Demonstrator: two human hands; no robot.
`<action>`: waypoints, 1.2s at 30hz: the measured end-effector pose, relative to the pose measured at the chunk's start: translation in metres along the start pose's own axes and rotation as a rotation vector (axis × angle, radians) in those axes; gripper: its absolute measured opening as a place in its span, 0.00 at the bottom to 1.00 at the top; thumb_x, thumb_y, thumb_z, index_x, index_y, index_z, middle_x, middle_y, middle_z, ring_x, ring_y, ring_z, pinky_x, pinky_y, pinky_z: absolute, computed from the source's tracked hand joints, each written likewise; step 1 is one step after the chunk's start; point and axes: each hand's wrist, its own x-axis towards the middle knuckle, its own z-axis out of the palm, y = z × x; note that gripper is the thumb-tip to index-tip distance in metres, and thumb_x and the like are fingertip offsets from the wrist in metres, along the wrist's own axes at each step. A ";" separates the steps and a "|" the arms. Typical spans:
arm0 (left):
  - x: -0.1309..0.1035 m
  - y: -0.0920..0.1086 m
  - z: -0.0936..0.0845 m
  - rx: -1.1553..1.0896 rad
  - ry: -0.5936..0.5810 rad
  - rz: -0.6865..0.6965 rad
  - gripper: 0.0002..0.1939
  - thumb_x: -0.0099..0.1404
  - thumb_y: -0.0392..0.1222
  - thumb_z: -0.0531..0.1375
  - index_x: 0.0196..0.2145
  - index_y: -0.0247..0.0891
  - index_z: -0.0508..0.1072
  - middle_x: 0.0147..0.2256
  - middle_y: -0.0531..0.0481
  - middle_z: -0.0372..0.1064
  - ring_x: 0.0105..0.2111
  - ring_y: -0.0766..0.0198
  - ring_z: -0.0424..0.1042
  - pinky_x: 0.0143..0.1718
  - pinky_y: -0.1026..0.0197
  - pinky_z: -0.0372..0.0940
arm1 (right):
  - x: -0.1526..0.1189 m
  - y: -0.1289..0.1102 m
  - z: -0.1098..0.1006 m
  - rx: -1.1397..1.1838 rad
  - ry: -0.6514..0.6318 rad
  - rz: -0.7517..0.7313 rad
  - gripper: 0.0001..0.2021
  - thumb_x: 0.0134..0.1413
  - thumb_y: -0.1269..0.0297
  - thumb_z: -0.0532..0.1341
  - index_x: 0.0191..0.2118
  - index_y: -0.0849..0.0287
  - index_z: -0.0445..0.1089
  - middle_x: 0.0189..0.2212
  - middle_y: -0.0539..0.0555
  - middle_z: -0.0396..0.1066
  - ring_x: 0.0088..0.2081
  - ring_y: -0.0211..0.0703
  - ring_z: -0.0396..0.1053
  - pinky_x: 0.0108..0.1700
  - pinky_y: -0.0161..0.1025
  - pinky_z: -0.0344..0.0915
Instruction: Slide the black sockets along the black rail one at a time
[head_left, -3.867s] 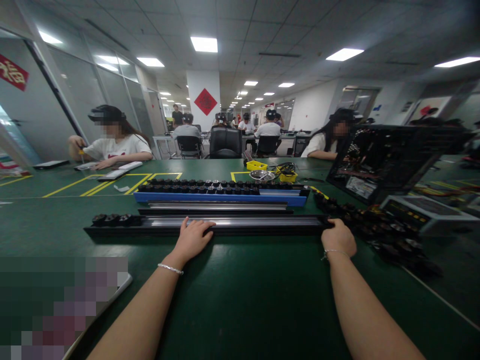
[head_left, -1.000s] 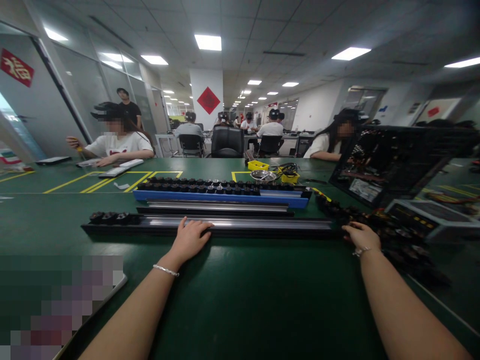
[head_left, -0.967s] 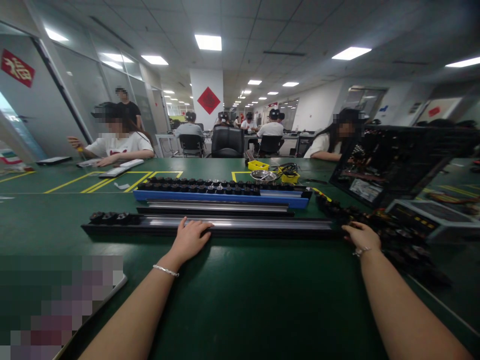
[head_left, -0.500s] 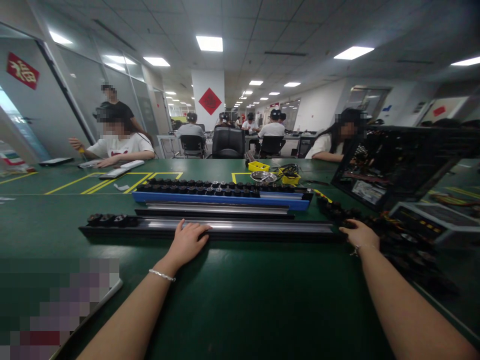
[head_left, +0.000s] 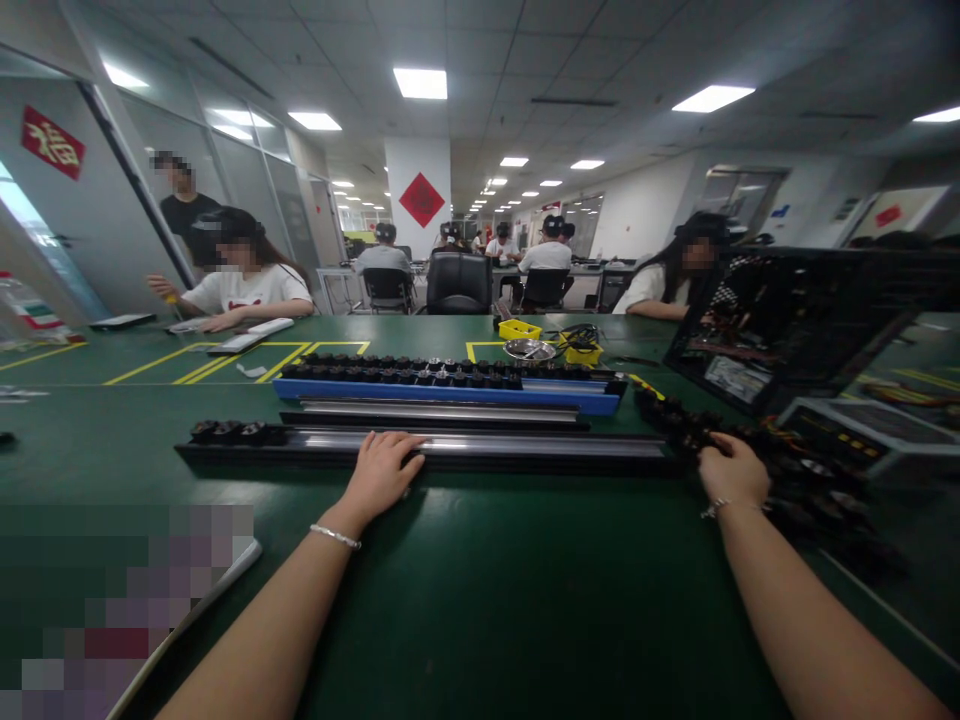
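A long black rail [head_left: 510,462] with a shiny metal channel lies across the table, and a few small black knob-like parts [head_left: 225,431] sit at its left end. Across its middle is my left hand [head_left: 381,470], closed over the rail with the fingers toward the far edge and the thumb at the near side. Past the rail's right end, my right hand [head_left: 735,472] is at a heap of dark parts [head_left: 832,500]. Its fingers are bent and drawn together; what is between them is hidden against the dark heap.
Behind stand a shorter rail [head_left: 442,412] and a blue tray [head_left: 442,395] with rows of black parts. Farther back are a metal dish [head_left: 529,349] and yellow bins [head_left: 519,329]. An open computer case [head_left: 780,330] and power supply [head_left: 862,440] stand right. Co-workers sit across the table.
My right hand has shifted slightly right, onto the dark heap, and its fingers have curled in. My left hand stays on the rail. The standing person at the back has moved left.
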 end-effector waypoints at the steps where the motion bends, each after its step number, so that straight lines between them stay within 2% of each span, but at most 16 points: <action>1: 0.002 0.000 -0.002 -0.003 0.037 -0.019 0.18 0.63 0.49 0.50 0.48 0.46 0.69 0.48 0.48 0.69 0.51 0.56 0.64 0.58 0.44 0.50 | -0.004 -0.006 -0.002 -0.022 0.015 0.015 0.21 0.44 0.65 0.54 0.46 0.59 0.71 0.42 0.60 0.72 0.40 0.53 0.70 0.44 0.52 0.66; 4: 0.010 -0.006 -0.013 0.045 0.133 -0.104 0.20 0.62 0.48 0.51 0.49 0.41 0.69 0.50 0.44 0.67 0.53 0.54 0.61 0.57 0.48 0.52 | -0.022 -0.032 -0.005 -0.098 -0.059 -0.100 0.21 0.47 0.65 0.51 0.46 0.56 0.71 0.44 0.57 0.72 0.44 0.51 0.68 0.47 0.48 0.65; 6: 0.018 -0.015 -0.024 0.101 0.135 -0.154 0.23 0.60 0.48 0.52 0.51 0.37 0.68 0.53 0.41 0.64 0.55 0.52 0.59 0.58 0.50 0.52 | -0.038 -0.048 -0.002 -0.120 -0.119 -0.256 0.21 0.49 0.65 0.50 0.47 0.57 0.71 0.48 0.56 0.70 0.48 0.50 0.66 0.50 0.46 0.62; 8: 0.026 -0.032 -0.039 0.165 0.087 -0.225 0.25 0.59 0.49 0.52 0.51 0.36 0.67 0.54 0.39 0.62 0.55 0.49 0.59 0.56 0.48 0.53 | -0.053 -0.058 0.004 -0.178 -0.176 -0.372 0.20 0.51 0.64 0.49 0.47 0.57 0.71 0.51 0.55 0.68 0.51 0.50 0.63 0.55 0.49 0.58; 11: 0.031 -0.069 -0.066 0.270 -0.041 -0.369 0.28 0.59 0.52 0.51 0.52 0.34 0.66 0.54 0.36 0.61 0.54 0.44 0.59 0.52 0.47 0.57 | -0.068 -0.063 0.013 -0.291 -0.240 -0.386 0.22 0.56 0.62 0.44 0.50 0.53 0.69 0.55 0.52 0.64 0.56 0.50 0.57 0.60 0.62 0.42; 13: 0.026 -0.096 -0.083 0.349 -0.102 -0.472 0.28 0.59 0.51 0.51 0.52 0.31 0.64 0.53 0.33 0.61 0.53 0.44 0.60 0.50 0.47 0.57 | -0.071 -0.061 0.017 -0.319 -0.266 -0.390 0.23 0.57 0.61 0.42 0.52 0.52 0.67 0.57 0.51 0.61 0.58 0.49 0.55 0.60 0.63 0.39; 16: 0.011 -0.129 -0.101 0.374 -0.116 -0.562 0.29 0.60 0.49 0.50 0.48 0.17 0.64 0.48 0.22 0.62 0.50 0.40 0.62 0.49 0.46 0.58 | -0.070 -0.059 0.020 -0.335 -0.272 -0.371 0.24 0.57 0.61 0.41 0.53 0.51 0.66 0.58 0.50 0.60 0.58 0.47 0.54 0.61 0.61 0.39; 17: 0.006 -0.137 -0.104 0.374 -0.121 -0.582 0.29 0.61 0.49 0.50 0.47 0.15 0.63 0.47 0.21 0.63 0.50 0.40 0.62 0.48 0.47 0.58 | -0.070 -0.060 0.021 -0.337 -0.272 -0.357 0.24 0.57 0.61 0.41 0.53 0.51 0.66 0.58 0.50 0.60 0.58 0.47 0.54 0.61 0.61 0.39; 23: -0.007 -0.159 -0.102 0.358 -0.140 -0.630 0.27 0.61 0.49 0.50 0.48 0.21 0.64 0.48 0.28 0.64 0.53 0.45 0.61 0.50 0.54 0.58 | -0.073 -0.062 0.023 -0.318 -0.211 -0.320 0.23 0.57 0.62 0.43 0.52 0.51 0.67 0.57 0.50 0.62 0.57 0.48 0.56 0.61 0.60 0.41; 26: -0.007 -0.163 -0.098 0.348 -0.156 -0.682 0.24 0.60 0.49 0.51 0.44 0.23 0.67 0.45 0.27 0.67 0.48 0.45 0.66 0.46 0.54 0.60 | -0.073 -0.061 0.023 -0.309 -0.209 -0.327 0.23 0.57 0.62 0.43 0.52 0.51 0.68 0.56 0.50 0.62 0.56 0.48 0.57 0.61 0.59 0.42; 30: -0.007 -0.167 -0.100 0.324 -0.186 -0.697 0.21 0.59 0.47 0.52 0.43 0.27 0.68 0.42 0.33 0.71 0.44 0.50 0.69 0.43 0.57 0.61 | -0.074 -0.061 0.022 -0.317 -0.212 -0.341 0.23 0.57 0.62 0.42 0.52 0.52 0.68 0.56 0.51 0.63 0.54 0.49 0.58 0.60 0.60 0.42; 36: -0.008 -0.167 -0.104 0.322 -0.173 -0.780 0.24 0.58 0.53 0.52 0.46 0.33 0.68 0.42 0.38 0.72 0.38 0.53 0.71 0.35 0.59 0.62 | -0.076 -0.063 0.022 -0.317 -0.192 -0.347 0.23 0.56 0.63 0.43 0.52 0.51 0.68 0.55 0.51 0.64 0.52 0.50 0.60 0.59 0.60 0.43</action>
